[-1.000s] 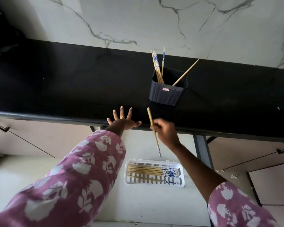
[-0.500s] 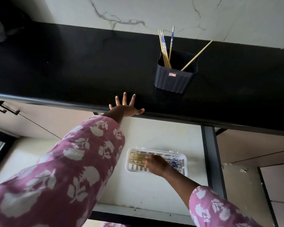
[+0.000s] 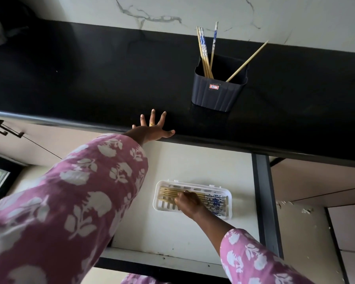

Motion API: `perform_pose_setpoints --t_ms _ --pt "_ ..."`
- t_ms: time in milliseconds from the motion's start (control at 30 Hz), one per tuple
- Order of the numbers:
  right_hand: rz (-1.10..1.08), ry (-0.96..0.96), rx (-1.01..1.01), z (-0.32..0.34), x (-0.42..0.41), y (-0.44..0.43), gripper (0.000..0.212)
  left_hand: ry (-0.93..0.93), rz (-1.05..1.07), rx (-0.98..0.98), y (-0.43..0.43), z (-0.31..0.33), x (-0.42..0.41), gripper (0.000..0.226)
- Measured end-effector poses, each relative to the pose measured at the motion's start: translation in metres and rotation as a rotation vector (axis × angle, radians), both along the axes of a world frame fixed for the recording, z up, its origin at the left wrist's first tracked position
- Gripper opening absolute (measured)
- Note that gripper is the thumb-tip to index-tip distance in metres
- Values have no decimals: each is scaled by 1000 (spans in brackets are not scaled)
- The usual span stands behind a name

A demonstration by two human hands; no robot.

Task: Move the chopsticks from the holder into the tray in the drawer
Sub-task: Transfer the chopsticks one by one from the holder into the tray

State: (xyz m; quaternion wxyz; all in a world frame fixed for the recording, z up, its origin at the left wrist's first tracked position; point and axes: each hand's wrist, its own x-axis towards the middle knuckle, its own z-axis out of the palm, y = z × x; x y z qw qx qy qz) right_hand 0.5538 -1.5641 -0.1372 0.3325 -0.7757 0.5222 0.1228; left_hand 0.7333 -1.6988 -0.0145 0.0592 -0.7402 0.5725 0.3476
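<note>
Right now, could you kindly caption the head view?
Right hand on chopsticks in the drawer tray; remaining chopsticks stand in holder.

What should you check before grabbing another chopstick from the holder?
1. Chopsticks left in holder: ok, several stand in it.
2. Holder upright on counter: ok.
3. Drawer open, tray inside: ok.
4. Right hand empty: cannot tell; it curls low over the tray.
5. Left hand clear of holder: ok, spread flat on the counter edge.
</note>
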Motion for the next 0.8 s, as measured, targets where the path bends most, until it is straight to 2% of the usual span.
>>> perform_pose_setpoints --t_ms 67,133,200,233,267,333,433,533,667,800 --pt "20 0 -25 1 -6 -4 34 59 33 7 -1 0 1 72" --pt "51 -25 -103 8 -8 -11 29 40 20 -4 -2 -2 2 75" --pt "187 -47 -353 21 -9 -19 11 14 6 -11 -2 -3 3 76" --pt "245 -76 -464 29 -10 -22 11 7 1 -15 -3 -4 3 77" --pt "259 -125 -565 34 -11 -26 20 4 -5 -18 -3 -4 3 77" --pt "209 -240 -703 45 -11 -36 23 3 -12 -27 -3 -5 3 79" --pt "220 -381 -864 66 -10 -54 13 33 0 -12 -4 -4 4 81" --pt "242 -440 -979 90 -12 -77 7 59 13 8 -5 -3 4 82" --pt "132 -517 -1197 129 -16 -120 10 -49 1 13 -3 -1 0 79" --pt "-1 -519 -1363 169 -23 -163 6 -57 14 15 -1 -2 -1 77"
